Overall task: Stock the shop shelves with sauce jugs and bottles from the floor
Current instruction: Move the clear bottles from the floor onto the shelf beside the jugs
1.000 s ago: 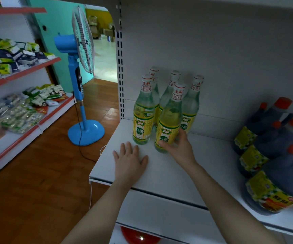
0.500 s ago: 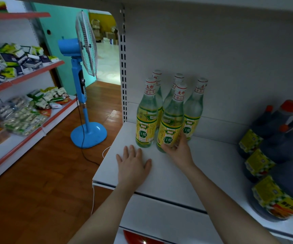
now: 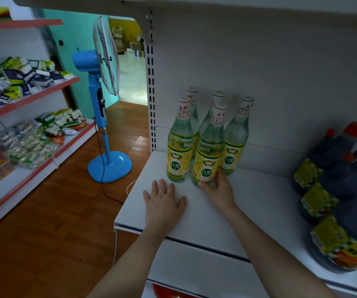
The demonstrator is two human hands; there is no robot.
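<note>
Gripping front bottle [image 3: 208, 160] of five, right hand [image 3: 220, 190]; left hand [image 3: 164, 203] flat on shelf [image 3: 259, 207] (fingers spread).

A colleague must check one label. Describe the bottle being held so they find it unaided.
On the white shelf right of the blue fan, five clear bottles with yellow labels stand at the left end, dark jugs at the right. The held bottle is the right one of the front pair, its base gripped by the right hand.
</note>
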